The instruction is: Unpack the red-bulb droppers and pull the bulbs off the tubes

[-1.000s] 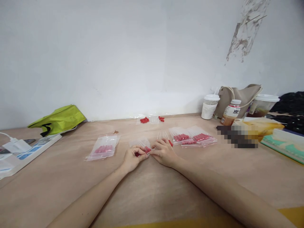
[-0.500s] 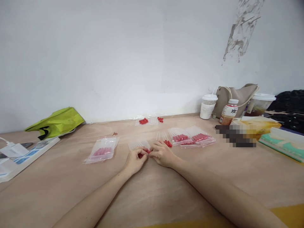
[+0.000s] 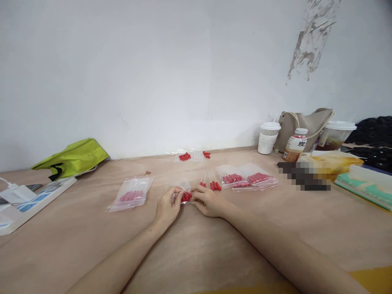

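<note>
Directions are taken from the working bag (image 3: 186,197), with twelve o'clock toward the wall (image 3: 153,81). This clear bag lies on the table (image 3: 196,245) directly between the hands, with red-ended pieces gathered at its near end.

Left hand (image 3: 168,203), at nine o'clock: thumb and fingers are pinched on the bag's left edge. Right hand (image 3: 208,201), at three o'clock: fingers are bent against the right edge; whether they grip or merely touch cannot be determined.

Loose red-ended droppers (image 3: 216,185) lie at two o'clock, just beyond the right hand, clear stems pointing away. Filled bags (image 3: 259,177) overlap farther off at about two to three. A left-side bag (image 3: 132,196) rests at nine, and a far cluster (image 3: 185,156) at twelve near the wall.

Assessment: the left pinch should hold film only, so no piece is trapped. The right fingertips should work lightly, levelling the red ends side by side. Thin film probably creases readily; gentle, even tension across both edges is advisable.
</note>
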`<state>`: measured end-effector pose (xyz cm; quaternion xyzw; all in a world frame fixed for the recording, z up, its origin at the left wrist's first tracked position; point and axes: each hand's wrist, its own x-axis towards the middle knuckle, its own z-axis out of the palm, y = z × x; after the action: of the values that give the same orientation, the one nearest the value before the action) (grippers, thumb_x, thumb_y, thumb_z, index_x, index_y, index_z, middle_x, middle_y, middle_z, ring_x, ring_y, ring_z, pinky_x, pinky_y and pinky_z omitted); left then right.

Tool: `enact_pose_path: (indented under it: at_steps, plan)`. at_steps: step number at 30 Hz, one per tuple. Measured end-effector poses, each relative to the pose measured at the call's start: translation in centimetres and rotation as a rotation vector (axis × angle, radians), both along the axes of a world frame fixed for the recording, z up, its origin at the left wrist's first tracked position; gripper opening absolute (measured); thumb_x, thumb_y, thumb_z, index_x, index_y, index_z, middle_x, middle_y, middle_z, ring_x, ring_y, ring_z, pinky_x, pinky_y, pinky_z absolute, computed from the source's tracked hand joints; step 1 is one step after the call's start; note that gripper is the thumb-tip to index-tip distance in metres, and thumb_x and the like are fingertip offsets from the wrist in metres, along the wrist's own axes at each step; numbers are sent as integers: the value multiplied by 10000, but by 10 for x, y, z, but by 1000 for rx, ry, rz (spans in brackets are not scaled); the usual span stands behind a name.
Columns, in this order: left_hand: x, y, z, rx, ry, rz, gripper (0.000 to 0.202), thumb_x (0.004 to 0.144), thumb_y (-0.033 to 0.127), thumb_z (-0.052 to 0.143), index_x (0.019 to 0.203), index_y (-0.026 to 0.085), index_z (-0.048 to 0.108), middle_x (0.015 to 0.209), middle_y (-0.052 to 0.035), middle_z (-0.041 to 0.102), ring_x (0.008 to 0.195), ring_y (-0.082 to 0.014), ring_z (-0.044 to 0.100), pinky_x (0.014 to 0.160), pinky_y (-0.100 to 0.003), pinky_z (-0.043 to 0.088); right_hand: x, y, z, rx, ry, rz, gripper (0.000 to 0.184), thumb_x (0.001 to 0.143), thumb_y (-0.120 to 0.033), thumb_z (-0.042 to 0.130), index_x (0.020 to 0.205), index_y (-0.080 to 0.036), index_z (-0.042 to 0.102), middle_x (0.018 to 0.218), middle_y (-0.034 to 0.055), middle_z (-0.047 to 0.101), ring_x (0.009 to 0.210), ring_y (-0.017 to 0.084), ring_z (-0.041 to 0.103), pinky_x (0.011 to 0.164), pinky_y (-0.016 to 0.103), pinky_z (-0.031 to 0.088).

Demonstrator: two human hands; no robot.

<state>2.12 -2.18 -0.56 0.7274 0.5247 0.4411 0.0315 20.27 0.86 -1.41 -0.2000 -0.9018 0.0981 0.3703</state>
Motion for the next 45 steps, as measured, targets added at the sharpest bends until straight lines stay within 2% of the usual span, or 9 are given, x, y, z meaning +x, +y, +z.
enact_pose_path:
  at_steps: [5, 11, 17, 23, 26, 28, 31, 36, 45]
  plan:
    - [7, -10, 8, 31, 146, -124, 149, 803, 196, 464, 715, 189, 584, 746, -4, 608, 657, -119, 552, 608, -227, 421, -13, -3, -4, -186, 246, -213, 128, 739, -147, 514, 674, -168, 622, 820, 43, 595, 713, 110, 563, 657, 228, 457]
    - [18, -9, 2, 11, 95, -212, 163, 786, 166, 463, 675, 174, 582, 754, -21, 589, 659, -111, 550, 573, -214, 429, -28, -5, -4, -379, 323, -498, 156, 641, -104, 557, 744, -151, 664, 755, 49, 648, 762, 156, 577, 718, 269, 450]
    - [10, -1, 17, -60, 51, -82, 115, 709, 141, 484, 754, 177, 584, 684, 20, 580, 492, -74, 510, 470, -186, 405, -27, -6, -1, -588, 297, -462, 286, 599, -59, 522, 826, -154, 668, 687, 12, 652, 548, 101, 545, 562, 211, 445]
    - [-7, 2, 42, -72, 181, -111, 98, 717, 239, 515, 755, 191, 592, 812, -5, 615, 511, -86, 533, 483, -200, 439, -23, -6, -4, -265, 160, -351, 381, 631, 2, 469, 916, -162, 660, 772, 43, 624, 613, 106, 541, 594, 213, 441]
    - [-20, 3, 37, -141, 246, -210, 237, 764, 365, 515, 913, 211, 618, 959, -42, 628, 797, -163, 600, 685, -256, 487, -17, -4, -4, -214, 73, -351, 322, 663, -10, 488, 887, -165, 660, 743, 36, 597, 626, 110, 524, 603, 218, 430]
    - [-30, 4, 29, -197, 307, -291, 352, 766, 387, 527, 1077, 230, 576, 1140, -60, 572, 1053, -216, 518, 893, -334, 418, -11, -3, -2, -229, 54, -329, 237, 670, -64, 555, 852, -169, 662, 780, 35, 583, 664, 115, 521, 637, 232, 429]
    - [-40, 5, 17, -292, 352, -372, 477, 771, 391, 528, 1222, 246, 471, 1291, -60, 457, 1200, -236, 391, 1004, -391, 305, -5, -2, 2, -230, 40, -260, 179, 677, -162, 619, 850, -185, 660, 851, 38, 558, 761, 132, 517, 713, 259, 423]
    - [-45, 4, 9, -298, 343, -364, 461, 785, 387, 509, 1222, 245, 469, 1247, -63, 500, 1160, -229, 433, 987, -400, 326, -5, 0, 1, -126, 26, -273, 214, 666, -173, 612, 878, -173, 639, 862, 43, 517, 811, 146, 490, 736, 265, 409]
    - [-49, 3, 7, -315, 261, -388, 477, 760, 361, 553, 1213, 241, 468, 1224, -53, 526, 1123, -212, 477, 961, -380, 365, 1, 4, 11, 417, -265, -117, 160, 792, -230, 507, 907, -198, 613, 839, 46, 586, 806, 161, 466, 742, 296, 341]
